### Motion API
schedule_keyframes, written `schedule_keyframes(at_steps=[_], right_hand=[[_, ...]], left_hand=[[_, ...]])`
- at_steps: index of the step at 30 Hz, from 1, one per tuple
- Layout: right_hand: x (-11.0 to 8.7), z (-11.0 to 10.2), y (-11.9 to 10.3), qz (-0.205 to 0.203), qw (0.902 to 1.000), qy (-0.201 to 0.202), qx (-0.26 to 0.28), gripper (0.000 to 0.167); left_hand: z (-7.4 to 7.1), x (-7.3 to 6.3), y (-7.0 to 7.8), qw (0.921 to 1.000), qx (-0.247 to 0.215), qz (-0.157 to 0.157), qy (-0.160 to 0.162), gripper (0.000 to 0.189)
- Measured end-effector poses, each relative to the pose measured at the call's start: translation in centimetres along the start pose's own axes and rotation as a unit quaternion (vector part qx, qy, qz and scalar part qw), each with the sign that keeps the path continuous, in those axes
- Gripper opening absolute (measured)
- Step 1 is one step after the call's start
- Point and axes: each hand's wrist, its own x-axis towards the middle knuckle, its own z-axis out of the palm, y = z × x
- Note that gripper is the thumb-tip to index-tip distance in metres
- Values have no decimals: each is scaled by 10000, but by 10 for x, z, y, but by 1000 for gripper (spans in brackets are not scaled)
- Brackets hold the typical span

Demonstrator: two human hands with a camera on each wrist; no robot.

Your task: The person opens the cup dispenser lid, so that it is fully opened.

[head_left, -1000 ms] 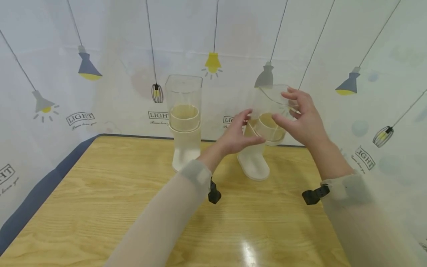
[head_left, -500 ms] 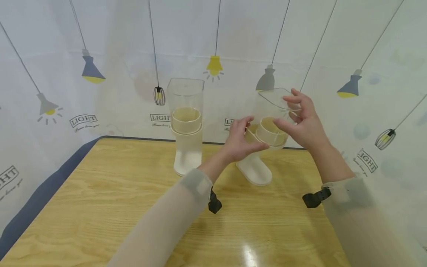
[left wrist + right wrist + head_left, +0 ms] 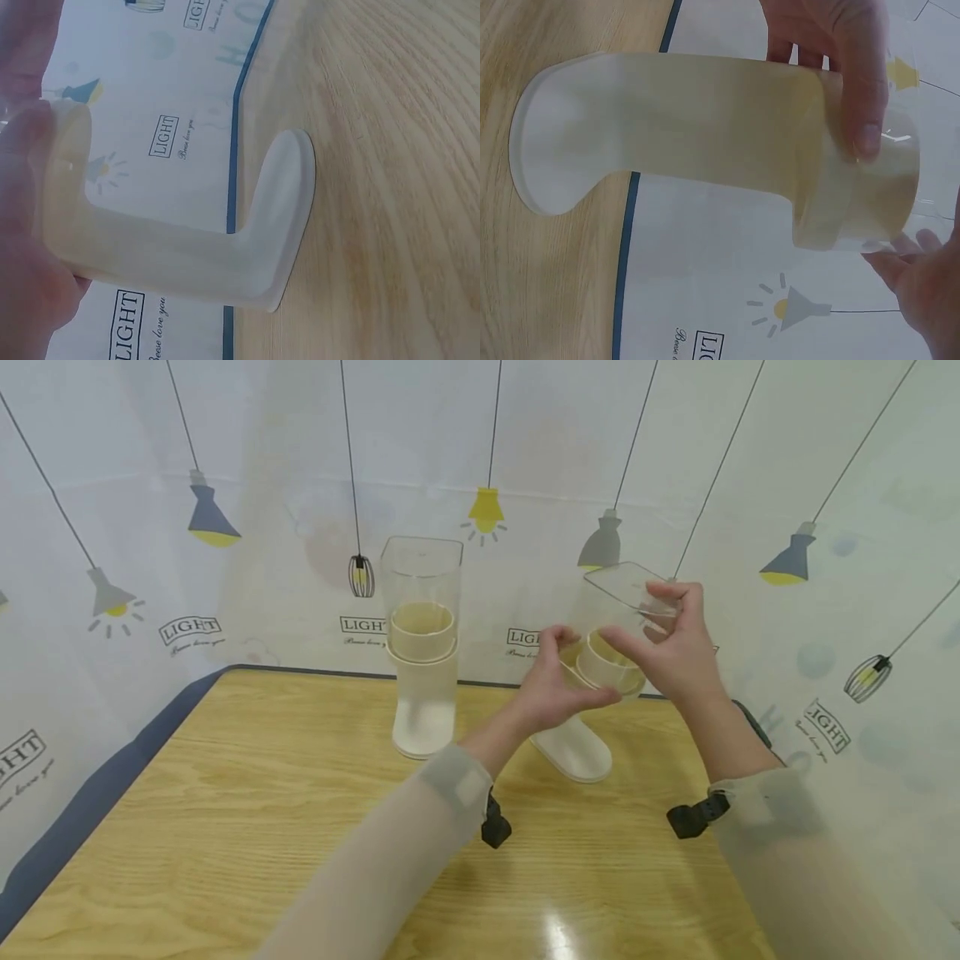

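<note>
Toward the back right of the table stands a cream stand (image 3: 573,750) with a flat rounded foot and a ring-shaped top. Over its ring sits a clear, open-topped container (image 3: 618,581), tilted in the head view. My left hand (image 3: 555,689) grips the container's lower end at the ring, thumb in front and fingers behind. Higher up, my right hand (image 3: 675,652) holds the container's right side between thumb and fingers. The right wrist view shows the left thumb (image 3: 864,97) lying across the clear wall, with the stand (image 3: 705,120) reaching down to the table.
Left of the hands stands a matching cream stand (image 3: 425,693), upright, with its own clear container (image 3: 422,568) on top. Behind the wooden table (image 3: 262,793) hangs a pale cloth printed with lamps (image 3: 487,510). A dark blue strip (image 3: 337,672) runs along the table's back edge.
Both hands have moved slightly; the right hand sits lower on the clear container, and the left hand has shifted a little right around its lower end. The left-hand stand stays in place.
</note>
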Motion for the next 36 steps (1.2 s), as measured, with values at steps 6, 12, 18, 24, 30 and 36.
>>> schedule_keyframes(at_steps=[6,12,18,24,30,36], right_hand=[[0,15,-1,14,9983,579,-56,86],[0,27,-2,38,9952,974,103,83],[1,33,-1,11,9923,1219,211,76],[2,34,-4,234,9892,1400,364,74],[4,34,-8,426,9833,1637,669,66],[8,34,-10,505,9778,1750,1035,62]], left_hand=[[4,-1,1,9993,297,-101,179,120],[9,-1,-1,9983,391,-139,406,122],[11,-1,-3,9973,487,-47,553,119],[15,1,-5,9963,564,-2,641,117],[20,4,-5,9949,702,65,721,117],[19,4,-3,9944,779,58,717,118]])
